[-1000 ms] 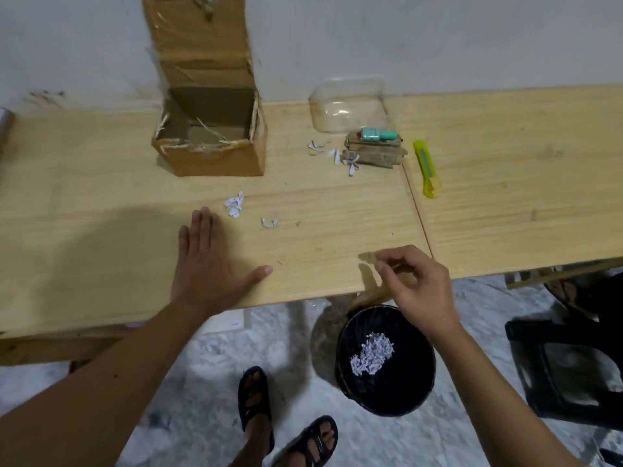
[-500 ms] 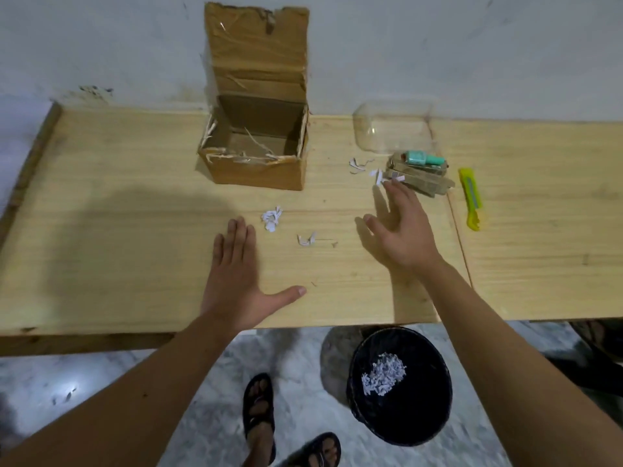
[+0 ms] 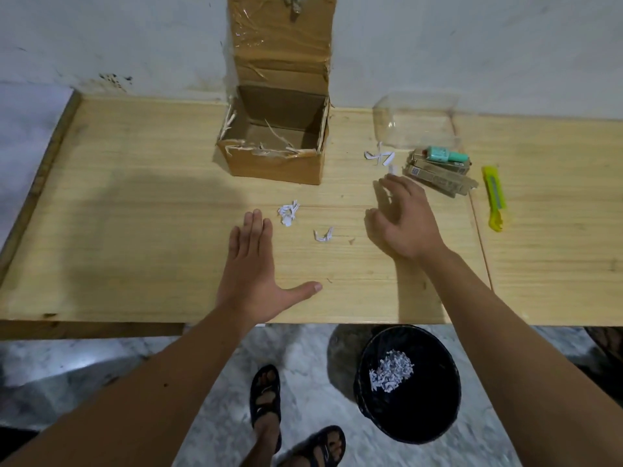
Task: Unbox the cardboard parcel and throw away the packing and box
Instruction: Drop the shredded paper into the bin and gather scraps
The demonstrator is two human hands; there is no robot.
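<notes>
The open cardboard box [image 3: 274, 165] stands at the back of the wooden table [image 3: 135, 230], its taped lid up against the wall, only stray fibres inside. White paper shreds lie in three spots: a clump [image 3: 288, 213], a small piece [image 3: 323, 234], and a few strips [image 3: 380, 156]. My left hand [image 3: 253, 271] rests flat on the table, fingers apart, just below the clump. My right hand [image 3: 403, 217] hovers open over the table, fingertips near the strips. A black bin [image 3: 409, 382] on the floor holds shreds.
Flat brown packets with a teal item on top [image 3: 441, 170] lie right of my right hand. A clear plastic cover [image 3: 416, 123] sits behind them and a yellow-green utility knife [image 3: 494, 197] further right. My sandalled feet [image 3: 266, 399] stand beside the bin.
My right hand went from above the bin up onto the table toward the paper strips. My left hand stayed flat in place. The view shifted left and up.
</notes>
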